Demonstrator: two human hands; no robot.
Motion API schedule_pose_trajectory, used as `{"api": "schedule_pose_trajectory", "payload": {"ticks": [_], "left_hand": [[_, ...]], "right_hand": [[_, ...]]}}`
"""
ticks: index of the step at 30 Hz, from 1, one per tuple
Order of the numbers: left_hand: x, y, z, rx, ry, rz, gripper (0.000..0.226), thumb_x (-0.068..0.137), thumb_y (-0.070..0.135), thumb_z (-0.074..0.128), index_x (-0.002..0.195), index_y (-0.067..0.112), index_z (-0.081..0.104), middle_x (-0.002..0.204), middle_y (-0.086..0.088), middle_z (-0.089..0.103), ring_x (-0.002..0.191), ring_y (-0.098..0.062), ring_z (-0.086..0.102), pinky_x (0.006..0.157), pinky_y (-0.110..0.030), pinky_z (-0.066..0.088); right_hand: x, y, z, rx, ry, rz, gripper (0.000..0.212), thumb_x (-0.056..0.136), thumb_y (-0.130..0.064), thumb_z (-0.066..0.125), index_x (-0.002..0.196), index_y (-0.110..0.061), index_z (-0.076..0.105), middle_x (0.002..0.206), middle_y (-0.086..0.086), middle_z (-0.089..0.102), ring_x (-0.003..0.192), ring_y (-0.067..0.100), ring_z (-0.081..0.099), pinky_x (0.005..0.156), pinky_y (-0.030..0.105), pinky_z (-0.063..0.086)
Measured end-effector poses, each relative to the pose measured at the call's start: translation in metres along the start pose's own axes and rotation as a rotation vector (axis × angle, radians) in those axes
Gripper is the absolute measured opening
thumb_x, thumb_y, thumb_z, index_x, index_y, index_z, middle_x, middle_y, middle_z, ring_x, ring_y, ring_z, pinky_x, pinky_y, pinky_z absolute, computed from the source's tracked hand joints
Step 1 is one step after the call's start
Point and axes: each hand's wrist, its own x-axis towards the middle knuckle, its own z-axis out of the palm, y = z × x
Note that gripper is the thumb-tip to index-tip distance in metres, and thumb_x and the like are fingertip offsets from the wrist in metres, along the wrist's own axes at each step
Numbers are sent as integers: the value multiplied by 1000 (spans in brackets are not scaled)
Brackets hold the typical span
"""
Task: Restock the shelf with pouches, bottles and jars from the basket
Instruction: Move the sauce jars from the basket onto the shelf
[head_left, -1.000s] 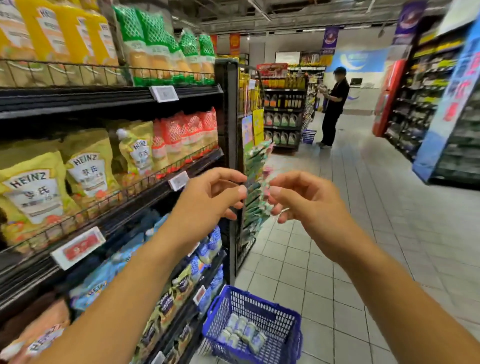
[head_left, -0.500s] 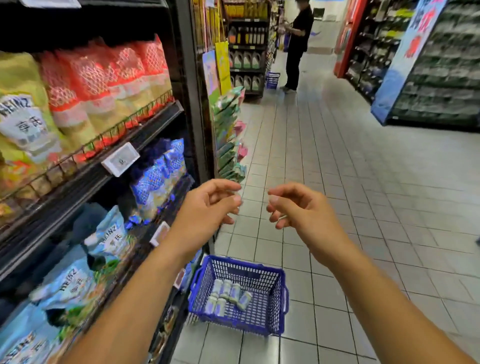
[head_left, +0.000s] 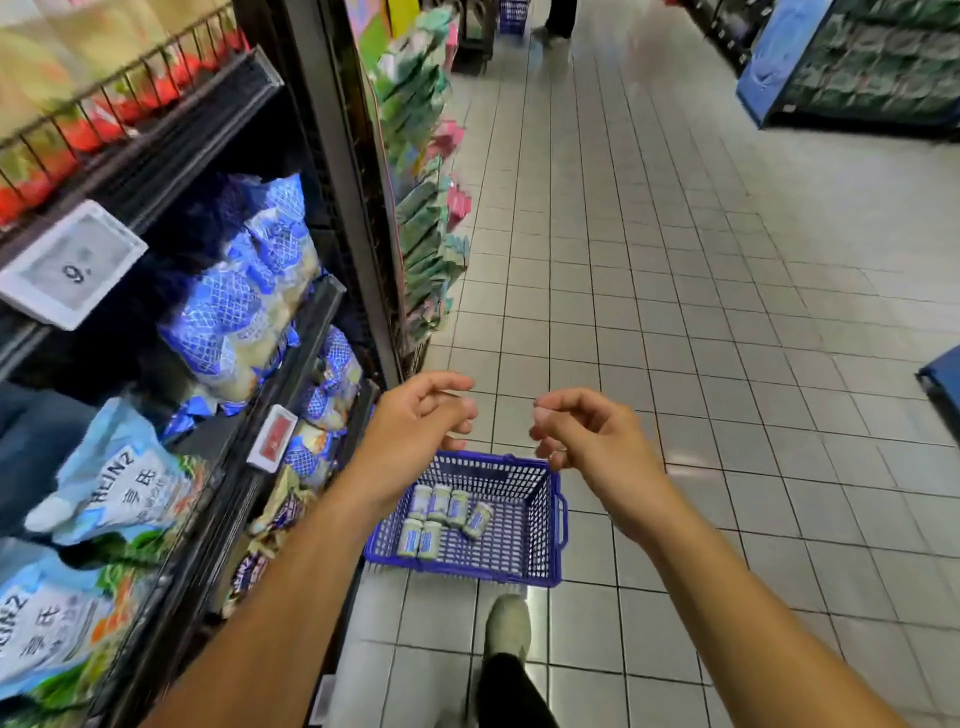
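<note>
A shoe (head_left: 508, 623) stands just behind the basket (head_left: 557, 519). Above its far rim hang the left hand (head_left: 415, 421) and right hand (head_left: 587, 436), apart, fingers loosely curled (nothing in either). Jars (head_left: 441, 514) lie in the basket, below the left hand, untouched. Pouches (head_left: 249, 291) fill the shelf (head_left: 291, 374) on the left.

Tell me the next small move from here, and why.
Probably lower the left hand into the blue basket and grip one of the small jars. Both it and the right hand hover above the basket holding nothing, and the jars lie loose on its left side, roughly beneath the left hand.
</note>
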Motion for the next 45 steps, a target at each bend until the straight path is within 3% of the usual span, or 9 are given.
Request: {"api": "schedule_pose_trajectory", "payload": {"ticks": [8,12,17,22,26,34,37,40,45], "left_hand": [[76,-51,-8,52,41,-169,15,94,11,63,103,22,68,81,1,74,73,-9,67,63,-22,56],[115,-86,-10,66,89,-277,13,95,9,61,100,20,67,74,3,73,65,-7,65,62,-22,57],[154,-138,-10,79,145,-417,12,95,10,61,101,19,68,71,6,72,63,-7,65,58,-20,56],[182,-200,-9,129,169,-565,14,95,9,60,93,21,66,74,0,67,58,-8,61,55,-20,53],[198,-259,-16,178,141,-691,12,95,8,59,99,17,65,75,-1,67,63,-12,60,60,-25,52],[242,-401,-19,196,27,-838,9,98,4,55,103,10,59,74,-6,57,59,-14,49,46,-17,43],[263,-459,-21,190,-10,-874,9,99,2,53,100,8,59,76,-9,56,60,-17,49,52,-22,43],[282,-521,-26,303,-21,-868,10,96,9,58,94,16,64,83,-5,63,68,-15,60,59,-26,55],[310,-608,-29,394,-3,-898,13,94,16,61,91,28,63,104,-2,64,85,-22,64,82,-41,61]], "right_hand": [[78,54,-5,-43,-33,139,6,95,-12,65,91,-14,69,72,-1,69,61,4,63,56,16,52],[120,92,-8,-55,-49,235,9,95,-14,64,88,-17,70,82,5,74,68,10,68,63,24,58],[166,149,-6,-58,-70,369,16,93,-3,60,87,-14,70,66,-6,68,58,6,62,56,23,53],[198,214,2,-64,-62,489,19,95,-3,57,85,-13,69,73,3,67,65,18,59,61,32,51],[217,272,11,-81,-53,597,17,97,-6,57,83,-12,65,74,9,65,64,19,57,57,27,50],[265,410,33,-17,66,787,18,97,-2,56,81,-10,62,66,6,60,51,14,51,50,25,41],[281,470,42,-28,92,825,21,96,-2,55,78,-11,61,67,8,58,51,15,51,46,21,41],[295,530,50,-28,115,866,11,97,-5,55,87,-8,59,72,10,56,53,17,51,47,22,42],[315,619,55,-53,130,913,5,96,-7,58,101,-6,57,76,12,57,55,19,52,45,21,44]]}}
